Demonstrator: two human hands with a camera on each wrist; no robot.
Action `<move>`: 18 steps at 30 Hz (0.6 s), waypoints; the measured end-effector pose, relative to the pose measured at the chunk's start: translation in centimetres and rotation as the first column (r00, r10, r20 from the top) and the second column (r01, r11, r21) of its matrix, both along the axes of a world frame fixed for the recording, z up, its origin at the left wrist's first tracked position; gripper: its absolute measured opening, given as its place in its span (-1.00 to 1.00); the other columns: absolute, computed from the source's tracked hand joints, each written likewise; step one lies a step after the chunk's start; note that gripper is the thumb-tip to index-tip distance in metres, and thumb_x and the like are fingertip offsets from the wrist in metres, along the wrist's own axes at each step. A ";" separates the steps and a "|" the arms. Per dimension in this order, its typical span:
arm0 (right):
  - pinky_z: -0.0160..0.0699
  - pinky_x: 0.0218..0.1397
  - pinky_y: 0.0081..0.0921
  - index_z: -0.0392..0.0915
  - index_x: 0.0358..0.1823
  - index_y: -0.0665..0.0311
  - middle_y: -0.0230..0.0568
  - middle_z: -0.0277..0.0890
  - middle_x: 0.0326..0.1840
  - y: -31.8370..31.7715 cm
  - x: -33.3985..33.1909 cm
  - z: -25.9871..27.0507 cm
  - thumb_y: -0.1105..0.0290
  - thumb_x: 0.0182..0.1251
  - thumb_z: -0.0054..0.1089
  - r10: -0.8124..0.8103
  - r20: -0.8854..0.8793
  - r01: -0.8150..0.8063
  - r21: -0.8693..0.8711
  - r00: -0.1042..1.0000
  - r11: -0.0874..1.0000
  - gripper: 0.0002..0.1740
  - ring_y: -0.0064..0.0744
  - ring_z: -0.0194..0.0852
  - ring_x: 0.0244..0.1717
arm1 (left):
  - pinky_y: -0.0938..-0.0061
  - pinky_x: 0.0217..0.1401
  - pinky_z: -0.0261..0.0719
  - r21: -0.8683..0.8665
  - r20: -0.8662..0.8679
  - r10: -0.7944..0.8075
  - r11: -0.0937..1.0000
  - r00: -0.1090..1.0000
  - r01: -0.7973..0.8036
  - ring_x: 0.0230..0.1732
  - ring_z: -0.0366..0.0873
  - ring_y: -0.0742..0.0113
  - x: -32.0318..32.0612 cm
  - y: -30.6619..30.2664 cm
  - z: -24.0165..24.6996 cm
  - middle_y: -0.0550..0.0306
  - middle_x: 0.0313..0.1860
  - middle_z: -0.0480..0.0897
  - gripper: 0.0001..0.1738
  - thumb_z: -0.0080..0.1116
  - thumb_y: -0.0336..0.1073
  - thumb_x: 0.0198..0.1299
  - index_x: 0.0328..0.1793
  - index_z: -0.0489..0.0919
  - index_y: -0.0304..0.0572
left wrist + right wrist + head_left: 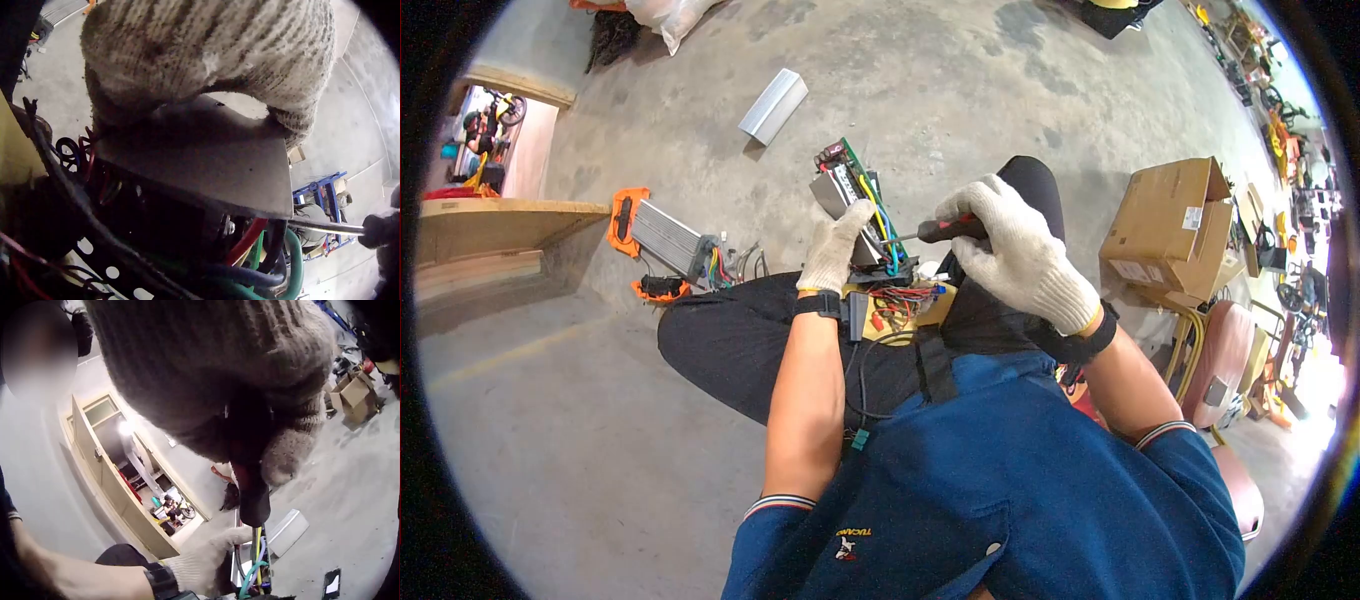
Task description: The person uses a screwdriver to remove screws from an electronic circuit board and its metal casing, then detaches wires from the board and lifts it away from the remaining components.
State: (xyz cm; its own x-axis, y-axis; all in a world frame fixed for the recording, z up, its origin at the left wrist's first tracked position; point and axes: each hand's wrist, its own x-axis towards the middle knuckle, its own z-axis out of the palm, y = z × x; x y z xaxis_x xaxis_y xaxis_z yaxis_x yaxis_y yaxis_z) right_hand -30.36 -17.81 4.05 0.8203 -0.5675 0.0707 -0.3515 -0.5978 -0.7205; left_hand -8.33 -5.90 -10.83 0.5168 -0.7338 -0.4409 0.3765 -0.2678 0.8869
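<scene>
Both hands wear white knitted gloves. My left hand (835, 250) grips an opened electronic unit by its grey metal plate (206, 169), holding it over the lap. A green circuit board (852, 158) shows at the unit's far end. Thick red, black, blue and green wires (292, 262) bend out at its side, and a yellow wire (868, 192) runs along it. In my right hand (1025, 260) is a screwdriver (948, 230) with a dark red-and-black handle, its shaft pointing left. The shaft reaches in beside the wires at the plate's edge; its tip is hidden in the left wrist view.
An empty silver metal housing (774, 106) lies on the concrete floor ahead. Left of the knee sits another finned unit (665, 235) with orange end pieces and loose wires. A cardboard box (1165, 225) stands at the right, near a pink chair back (1222, 350). Thin red wires (900, 300) bunch in the lap.
</scene>
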 end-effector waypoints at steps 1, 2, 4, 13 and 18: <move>0.77 0.08 0.00 0.67 0.15 0.21 0.04 0.67 0.02 0.4 0.2 0.3 0.30 0.58 0.38 -0.001 0.000 0.001 0.001 1.000 1.000 -0.76 0.23 0.79 0.05 | 0.36 0.02 0.82 0.018 -0.005 -0.016 1.000 1.000 0.016 -0.10 0.81 0.33 0.0 0.0 0.1 0.07 0.00 0.78 -0.33 0.53 -0.03 0.32 0.42 0.63 -0.31; 0.77 0.09 -0.01 0.67 0.13 0.19 0.03 0.66 0.03 0.9 0.5 0.7 0.33 0.55 0.37 -0.062 -0.021 0.062 -0.017 0.998 0.998 -0.78 0.21 0.77 0.05 | 0.36 0.02 0.82 0.019 -0.006 -0.017 1.000 1.000 0.017 -0.10 0.81 0.33 0.1 0.1 0.3 0.07 0.00 0.78 -0.33 0.53 -0.03 0.32 0.42 0.63 -0.31; 0.76 0.10 -0.02 0.68 0.11 0.17 0.02 0.65 0.04 1.1 0.6 0.6 0.37 0.52 0.37 -0.126 -0.041 0.124 -0.035 0.991 0.992 -0.79 0.20 0.75 0.06 | 0.40 -0.13 0.79 0.059 0.038 -0.035 0.998 0.999 0.033 -0.20 0.80 0.38 0.0 0.2 0.5 0.09 -0.09 0.80 -0.44 0.47 -0.03 0.35 0.28 0.71 -0.31; 0.76 0.07 0.05 0.67 0.14 0.17 0.03 0.61 0.07 0.9 1.5 1.1 0.29 0.50 0.44 0.113 -0.068 -0.126 -0.234 0.991 0.964 -0.72 0.24 0.76 0.03 | 0.40 -0.06 0.81 0.088 -0.045 -0.023 0.996 0.999 0.027 -0.19 0.80 0.36 0.1 0.2 -1.1 0.07 -0.06 0.80 -0.38 0.45 0.04 0.42 0.33 0.68 -0.35; 0.72 0.19 0.05 0.65 0.16 0.15 0.02 0.59 0.14 1.0 2.0 0.8 0.41 0.41 0.41 0.001 -0.274 -0.012 -0.038 0.962 0.999 -0.68 0.20 0.66 0.17 | 0.44 0.00 0.78 0.078 -0.017 -0.075 0.994 0.997 0.077 -0.15 0.80 0.38 0.4 0.2 -0.8 0.08 -0.05 0.81 -0.35 0.44 0.08 0.42 0.34 0.68 -0.37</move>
